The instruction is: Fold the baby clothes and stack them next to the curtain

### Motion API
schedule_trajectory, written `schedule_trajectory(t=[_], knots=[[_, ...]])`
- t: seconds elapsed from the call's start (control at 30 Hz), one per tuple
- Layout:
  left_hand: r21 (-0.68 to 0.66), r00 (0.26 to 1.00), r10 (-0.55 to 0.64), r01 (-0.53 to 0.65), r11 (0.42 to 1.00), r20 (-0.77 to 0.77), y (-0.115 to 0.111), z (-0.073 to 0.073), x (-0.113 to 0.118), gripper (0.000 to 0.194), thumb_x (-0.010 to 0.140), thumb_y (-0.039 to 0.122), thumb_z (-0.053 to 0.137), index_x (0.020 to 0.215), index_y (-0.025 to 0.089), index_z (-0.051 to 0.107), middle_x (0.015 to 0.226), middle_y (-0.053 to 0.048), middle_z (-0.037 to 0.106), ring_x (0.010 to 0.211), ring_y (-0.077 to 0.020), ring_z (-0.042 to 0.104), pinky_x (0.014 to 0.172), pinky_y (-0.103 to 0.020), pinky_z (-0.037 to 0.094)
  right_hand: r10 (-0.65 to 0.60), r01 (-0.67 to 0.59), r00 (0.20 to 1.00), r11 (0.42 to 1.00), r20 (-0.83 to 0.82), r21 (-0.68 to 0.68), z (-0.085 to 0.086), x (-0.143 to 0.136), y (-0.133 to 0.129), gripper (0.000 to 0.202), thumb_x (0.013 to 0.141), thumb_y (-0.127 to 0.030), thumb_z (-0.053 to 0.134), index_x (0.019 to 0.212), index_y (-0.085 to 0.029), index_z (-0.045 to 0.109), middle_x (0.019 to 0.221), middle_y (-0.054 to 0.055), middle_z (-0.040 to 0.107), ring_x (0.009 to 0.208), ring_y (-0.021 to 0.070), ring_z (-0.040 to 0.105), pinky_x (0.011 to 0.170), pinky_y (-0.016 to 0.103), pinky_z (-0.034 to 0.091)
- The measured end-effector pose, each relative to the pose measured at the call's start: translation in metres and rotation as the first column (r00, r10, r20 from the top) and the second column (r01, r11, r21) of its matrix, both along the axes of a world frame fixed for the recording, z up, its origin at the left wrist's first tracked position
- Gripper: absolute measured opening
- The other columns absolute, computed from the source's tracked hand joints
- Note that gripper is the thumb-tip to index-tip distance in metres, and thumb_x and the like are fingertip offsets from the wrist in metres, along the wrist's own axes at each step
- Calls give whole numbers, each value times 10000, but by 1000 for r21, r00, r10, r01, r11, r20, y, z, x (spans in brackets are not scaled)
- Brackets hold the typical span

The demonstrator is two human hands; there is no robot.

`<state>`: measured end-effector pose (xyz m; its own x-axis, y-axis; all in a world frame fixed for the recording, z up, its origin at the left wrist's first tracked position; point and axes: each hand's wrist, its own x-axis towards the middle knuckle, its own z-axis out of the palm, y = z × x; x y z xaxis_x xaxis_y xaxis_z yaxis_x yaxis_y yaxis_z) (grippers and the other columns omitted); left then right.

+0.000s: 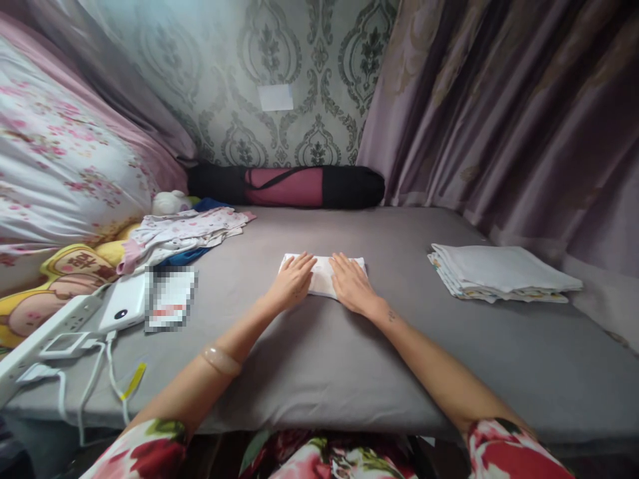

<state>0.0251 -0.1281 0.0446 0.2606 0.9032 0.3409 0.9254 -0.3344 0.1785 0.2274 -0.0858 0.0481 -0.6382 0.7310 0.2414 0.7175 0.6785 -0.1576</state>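
Note:
A small folded white cloth (323, 278) lies flat on the grey sheet in front of me. My left hand (294, 279) rests palm down on its left part, fingers stretched out. On its right part lies my right hand (352, 283), also flat with the fingers extended. Between the two hands the middle of the cloth shows; its ends are partly covered. Neither hand grips anything.
To the right sits a stack of folded white cloths (504, 269). Left are loose clothes (187, 229), a yellow plush toy (74, 283), a power strip (60, 332) with cables, and a white power bank (122, 303). A black and maroon bag (284, 186) lies along the wall.

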Motion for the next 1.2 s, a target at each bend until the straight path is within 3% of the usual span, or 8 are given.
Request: schedule_trajectory(t=[0.17,0.53,0.73,0.93,1.07,1.2], knots=[[-85,994,25,-34,996,-104,18,-2,21,485,968,234,265,1410,92,406,1491,-156,406,1426,-269,286,1168,-471,215,-9,12,999,999,47,-50,-7,-33,6,567,930,-214,261,1450,-16,370,1542,158,300,1448,256,204,1186,418,112],[-161,990,57,-77,984,-129,44,-43,7,536,993,333,230,1440,76,375,1505,-169,375,1418,-258,305,1163,-450,244,-49,49,999,995,6,-92,-36,-40,26,573,962,-293,244,1456,-29,365,1525,152,343,1427,241,261,1175,390,154],[-187,990,52,-76,979,-132,45,-43,7,546,990,331,218,1451,76,360,1516,-172,353,1426,-259,287,1167,-457,231,-51,53,999,992,18,-111,-35,-41,26,580,962,-296,240,1463,-25,349,1530,151,334,1429,241,254,1178,382,135],[-174,989,17,-43,984,-147,47,-33,2,518,980,313,257,1441,105,369,1498,-179,384,1418,-262,305,1141,-482,265,-27,38,998,982,65,-183,-22,-35,30,590,961,-308,249,1480,-34,314,1548,149,293,1440,249,227,1178,409,136],[-125,982,111,-131,983,-155,45,-27,-1,524,987,329,237,1427,91,391,1507,-163,376,1425,-271,286,1165,-475,211,-83,89,995,987,52,-132,-19,-29,32,593,964,-310,248,1480,-23,305,1555,159,267,1449,253,197,1183,425,93],[-156,978,151,-173,973,-143,44,-35,-4,580,993,411,204,1418,70,403,1488,-178,402,1407,-288,321,1159,-484,216,-100,107,994,981,54,-164,-28,-26,34,592,977,-349,240,1474,-39,325,1540,153,309,1440,242,228,1177,417,114]])
